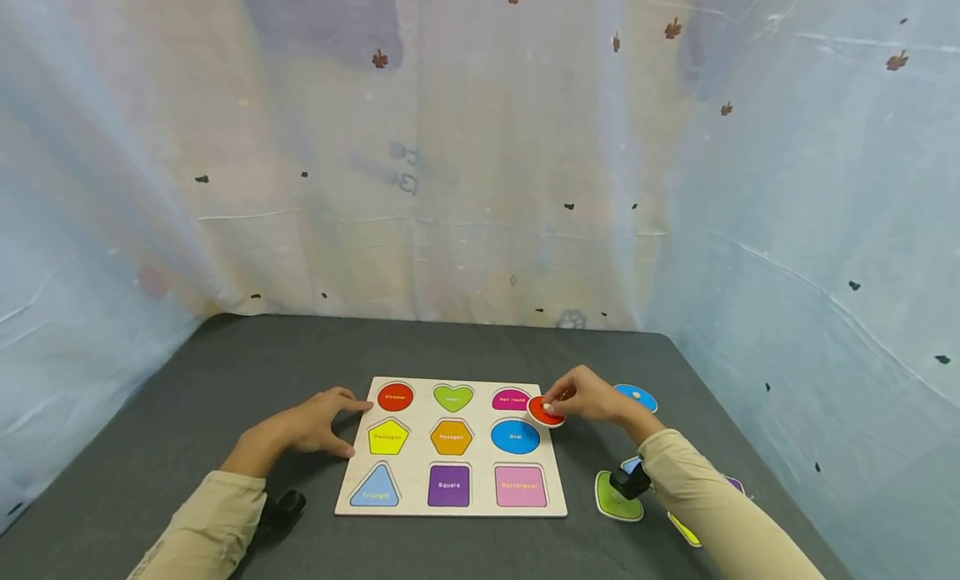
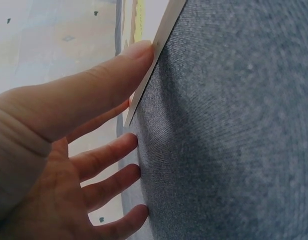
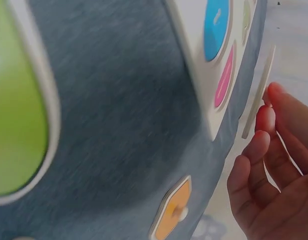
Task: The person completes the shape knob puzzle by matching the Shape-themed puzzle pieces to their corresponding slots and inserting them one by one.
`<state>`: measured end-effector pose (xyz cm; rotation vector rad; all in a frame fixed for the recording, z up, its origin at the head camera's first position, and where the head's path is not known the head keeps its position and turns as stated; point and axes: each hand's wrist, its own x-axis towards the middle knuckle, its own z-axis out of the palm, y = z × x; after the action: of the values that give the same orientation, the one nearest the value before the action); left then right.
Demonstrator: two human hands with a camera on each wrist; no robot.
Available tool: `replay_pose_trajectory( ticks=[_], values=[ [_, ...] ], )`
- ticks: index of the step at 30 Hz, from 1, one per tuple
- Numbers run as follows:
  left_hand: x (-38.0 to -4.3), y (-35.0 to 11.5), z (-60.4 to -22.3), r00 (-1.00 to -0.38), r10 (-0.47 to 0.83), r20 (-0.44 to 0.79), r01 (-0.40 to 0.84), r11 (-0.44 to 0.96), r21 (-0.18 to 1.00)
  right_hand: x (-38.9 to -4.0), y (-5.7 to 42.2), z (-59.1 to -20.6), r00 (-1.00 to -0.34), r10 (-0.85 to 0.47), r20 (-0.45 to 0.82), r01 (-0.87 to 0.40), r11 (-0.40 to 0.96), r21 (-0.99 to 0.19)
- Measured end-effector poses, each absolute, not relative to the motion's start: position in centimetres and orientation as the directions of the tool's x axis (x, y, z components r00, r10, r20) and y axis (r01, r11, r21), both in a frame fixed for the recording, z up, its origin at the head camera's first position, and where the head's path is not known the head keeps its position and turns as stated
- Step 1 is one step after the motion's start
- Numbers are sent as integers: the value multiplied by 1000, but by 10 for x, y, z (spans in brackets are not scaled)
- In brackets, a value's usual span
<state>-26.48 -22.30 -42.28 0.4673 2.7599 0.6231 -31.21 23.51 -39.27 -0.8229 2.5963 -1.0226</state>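
Note:
A pale wooden shape board [image 1: 417, 472] lies on the dark cloth, with coloured, labelled shapes such as a red circle [image 1: 395, 397] and a purple square [image 1: 449, 485]. My left hand [image 1: 318, 423] touches its left edge with thumb and index finger; in the left wrist view the other fingers [image 2: 111, 187] extend loosely beside it. Over the board's upper right edge, my right hand [image 1: 588, 394] pinches a round red puzzle piece [image 1: 538, 414]. That piece is raised and seen edge-on in the right wrist view, its knob mostly hidden by the fingertips.
Right of the board lie loose knobbed pieces: a blue one [image 1: 637, 396], a green one [image 1: 617, 503] and a yellow one [image 1: 686, 530] partly under the right sleeve. An orange hexagon [image 3: 169, 212] shows in the right wrist view. Patterned curtains [image 1: 480, 255] surround the table.

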Motion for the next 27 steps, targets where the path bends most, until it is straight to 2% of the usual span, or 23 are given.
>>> replay_pose_trajectory(
  ticks=[27],
  values=[
    [-267,-220,-423,-918,335,-214,215,872,440,-319,159,-386,-794,-608,11,-440,561,-701]
  ],
)
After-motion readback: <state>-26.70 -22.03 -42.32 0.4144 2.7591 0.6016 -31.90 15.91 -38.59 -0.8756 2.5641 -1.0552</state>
